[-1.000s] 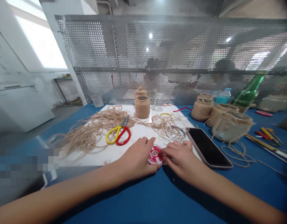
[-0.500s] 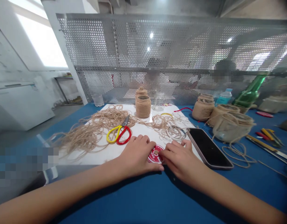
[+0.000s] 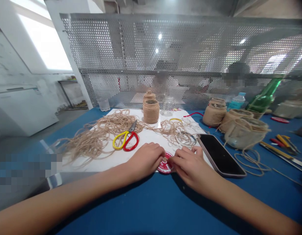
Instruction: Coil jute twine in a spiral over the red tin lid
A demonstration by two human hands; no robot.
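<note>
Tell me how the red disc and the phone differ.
The red disc is round with white markings; the phone is oblong with a dark screen. The red disc is smaller than the phone. The left hand and right hand are both at the red disc, while the phone lies beside the right hand only. Both are close to the right hand.

The blue counter (image 3: 151,202) carries a white sheet (image 3: 151,135) toward twelve o'clock. A clear cup (image 3: 103,104) stands toward ten, twine-wrapped jars (image 3: 214,114) between one and two. A phone (image 3: 223,155) lies at three, with loose twine (image 3: 254,165) beyond it and, farther out, red and yellow tools (image 3: 283,141).
</note>
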